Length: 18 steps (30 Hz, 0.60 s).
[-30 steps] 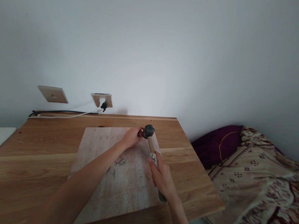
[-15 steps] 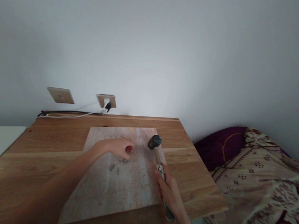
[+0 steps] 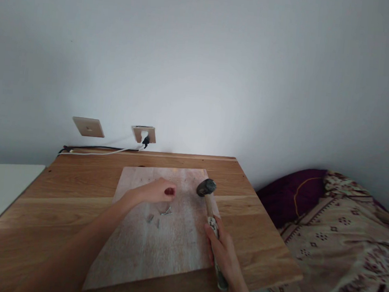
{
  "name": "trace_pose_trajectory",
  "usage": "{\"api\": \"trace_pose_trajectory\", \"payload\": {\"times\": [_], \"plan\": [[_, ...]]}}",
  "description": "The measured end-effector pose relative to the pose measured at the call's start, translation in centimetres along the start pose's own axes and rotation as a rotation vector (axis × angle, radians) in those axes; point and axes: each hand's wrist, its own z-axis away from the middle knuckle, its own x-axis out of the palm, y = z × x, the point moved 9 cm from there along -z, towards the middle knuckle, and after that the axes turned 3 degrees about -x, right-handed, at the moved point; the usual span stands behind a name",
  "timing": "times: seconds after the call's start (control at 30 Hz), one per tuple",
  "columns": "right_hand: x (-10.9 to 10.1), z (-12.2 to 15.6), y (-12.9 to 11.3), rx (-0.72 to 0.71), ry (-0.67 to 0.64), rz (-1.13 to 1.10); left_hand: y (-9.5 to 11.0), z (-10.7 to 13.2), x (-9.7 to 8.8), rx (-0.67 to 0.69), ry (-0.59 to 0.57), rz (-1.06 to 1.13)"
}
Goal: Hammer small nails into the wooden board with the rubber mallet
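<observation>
My right hand (image 3: 224,250) is wrapped round the handle of a hammer (image 3: 209,203) with a dark head and a wooden, partly patterned shaft. The hammer's head is over the right side of a pale board (image 3: 177,250). My left hand (image 3: 159,191) is curled with fingertips pinched together above the board; anything between them is too small to make out. Just below those fingers lie several thin metal nails (image 3: 166,211), with small grey pieces (image 3: 151,218) beside them. Small dark marks dot the board's far part, some hidden behind my left hand.
The board lies on a wooden table (image 3: 258,235) against a white wall. A socket (image 3: 143,134) with plugs and cables (image 3: 100,153) sits at the back left. To the left is a white surface (image 3: 0,196); a bed with patterned bedding (image 3: 340,238) is at the right.
The view has shifted slightly, so everything appears a little further right. Both hands keep much the same pose, and the hammer stays in my right hand.
</observation>
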Motion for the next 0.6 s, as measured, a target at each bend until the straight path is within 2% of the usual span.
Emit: {"api": "trace_pose_trajectory", "payload": {"times": [0.17, 0.3, 0.43, 0.6], "plan": [[0.5, -0.1, 0.5, 0.036, -0.032, -0.078, -0.3, -2.9, -1.0, -0.004, 0.207, 0.047], [0.4, -0.1, 0.3, 0.030, -0.022, -0.093, -0.9, -5.7, -0.9, -0.014, 0.366, 0.058], [0.3, 0.0, -0.1, 0.031, -0.010, -0.094, -2.4, -7.0, -0.4, -0.035, 0.441, 0.046], [0.3, 0.0, 0.0, 0.045, -0.006, -0.085, -3.4, -6.8, -0.1, -0.024, 0.489, 0.041]]}}
